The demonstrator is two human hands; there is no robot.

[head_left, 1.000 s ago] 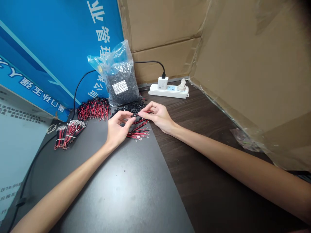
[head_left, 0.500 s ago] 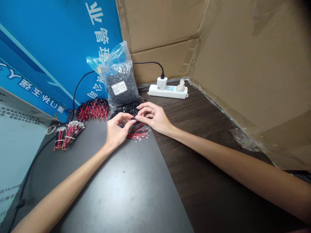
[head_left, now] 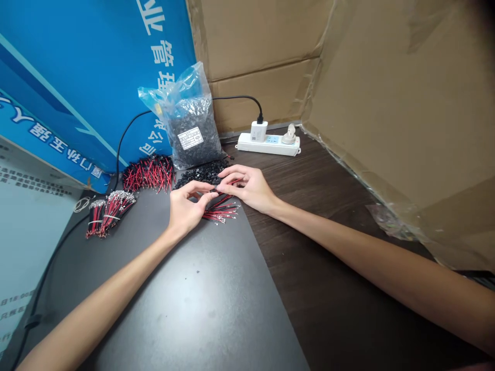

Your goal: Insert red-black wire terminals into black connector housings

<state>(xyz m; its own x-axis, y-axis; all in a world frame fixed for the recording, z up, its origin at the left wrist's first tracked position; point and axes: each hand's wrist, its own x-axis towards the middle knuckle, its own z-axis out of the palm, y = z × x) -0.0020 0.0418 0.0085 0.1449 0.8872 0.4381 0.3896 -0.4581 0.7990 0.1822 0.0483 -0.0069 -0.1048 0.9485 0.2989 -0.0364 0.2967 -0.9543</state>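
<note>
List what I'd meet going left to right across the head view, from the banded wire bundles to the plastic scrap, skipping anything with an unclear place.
Banded wire bundles, heaped red-and-black wires, left hand, right hand, clear plastic scrap.

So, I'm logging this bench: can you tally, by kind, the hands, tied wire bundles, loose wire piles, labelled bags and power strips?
Hands: 2 (left hand, right hand)
Tied wire bundles: 2
Loose wire piles: 2 (one left of the bag, one by the hands)
Labelled bag: 1
Power strip: 1
Total: 8
</note>
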